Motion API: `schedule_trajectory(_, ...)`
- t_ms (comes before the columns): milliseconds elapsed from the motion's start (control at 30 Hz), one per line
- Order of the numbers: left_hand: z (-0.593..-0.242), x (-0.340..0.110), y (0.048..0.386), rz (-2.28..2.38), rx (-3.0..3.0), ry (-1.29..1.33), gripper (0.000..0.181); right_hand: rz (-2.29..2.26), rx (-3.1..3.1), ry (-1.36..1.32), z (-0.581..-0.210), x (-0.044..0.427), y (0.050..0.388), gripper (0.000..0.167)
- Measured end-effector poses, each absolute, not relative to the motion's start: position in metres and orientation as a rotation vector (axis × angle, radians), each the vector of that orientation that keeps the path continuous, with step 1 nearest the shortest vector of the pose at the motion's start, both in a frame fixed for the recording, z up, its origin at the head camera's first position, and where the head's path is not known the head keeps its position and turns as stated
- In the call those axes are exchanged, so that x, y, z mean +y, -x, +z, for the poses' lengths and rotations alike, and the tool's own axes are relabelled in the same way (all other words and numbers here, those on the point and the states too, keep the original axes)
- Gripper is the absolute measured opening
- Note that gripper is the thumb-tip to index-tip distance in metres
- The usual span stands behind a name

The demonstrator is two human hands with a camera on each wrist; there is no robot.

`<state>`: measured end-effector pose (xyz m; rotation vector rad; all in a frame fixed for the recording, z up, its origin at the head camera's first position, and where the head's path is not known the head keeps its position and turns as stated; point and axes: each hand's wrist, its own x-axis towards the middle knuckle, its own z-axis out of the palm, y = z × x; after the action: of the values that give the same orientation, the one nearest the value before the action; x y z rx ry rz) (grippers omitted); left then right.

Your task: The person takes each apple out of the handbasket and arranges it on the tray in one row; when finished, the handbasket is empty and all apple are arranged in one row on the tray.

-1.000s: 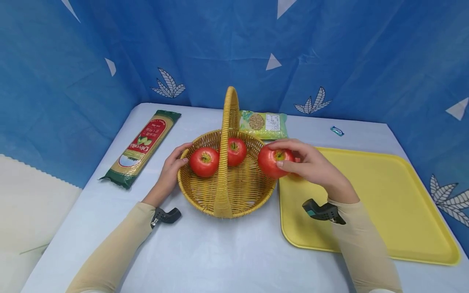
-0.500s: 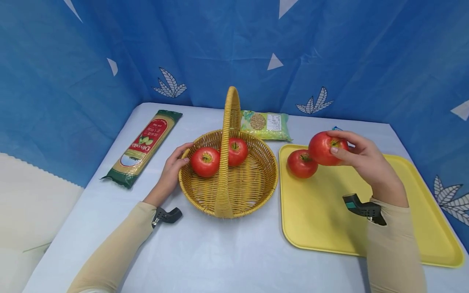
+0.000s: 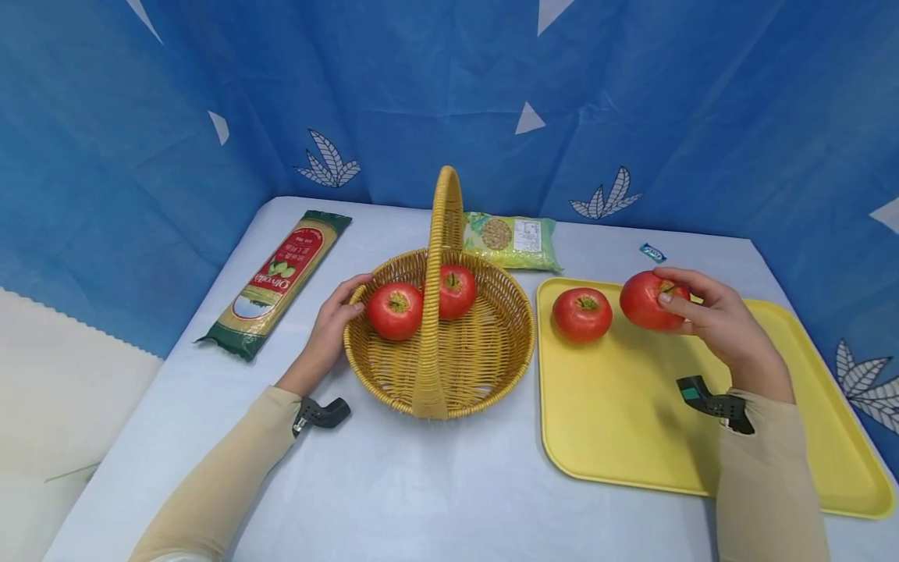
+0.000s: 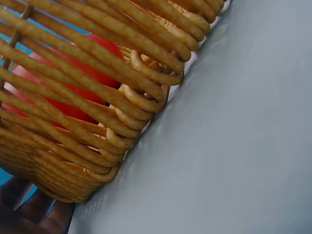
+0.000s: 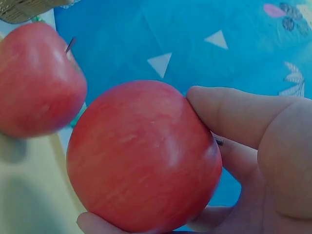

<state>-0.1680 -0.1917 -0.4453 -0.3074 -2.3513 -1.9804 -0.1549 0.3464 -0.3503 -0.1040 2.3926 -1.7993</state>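
Observation:
My right hand [image 3: 730, 324] holds a red apple [image 3: 649, 301] over the yellow tray [image 3: 618, 421]; thumb and fingers lie round it in the right wrist view. Whether this apple touches the tray, I cannot tell. Another red apple [image 3: 582, 315] rests on the tray just left of it. My left hand [image 3: 328, 336] grips the left rim of a wicker basket [image 3: 470, 371], thumb over the edge and fingers outside. Inside the basket are two more apples, one at the left [image 3: 395, 311] and one behind the handle [image 3: 456, 292], partly hidden.
Left of the basket lies a long noodle packet [image 3: 277, 285]. A green packet of grains [image 3: 513, 240] lies behind the basket, partly covered by it. Behind the tray is a small blue wrapped sweet [image 3: 652, 252]. A blue curtain [image 3: 407, 94] hangs along the table's back edge.
My right hand has carried its apple from the basket's right rim rightward over the tray, then lowered it a little. The tray's other apple has come into full view. My left hand stays put.

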Motion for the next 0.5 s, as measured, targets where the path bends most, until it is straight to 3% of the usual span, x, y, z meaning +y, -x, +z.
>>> schedule_trajectory(500, -0.444, -0.191, 0.168, -1.969, -2.349, 0.316, 0.052, -1.408, 2.455, 0.086, -0.374, 0.366, 0.166, 0.04)
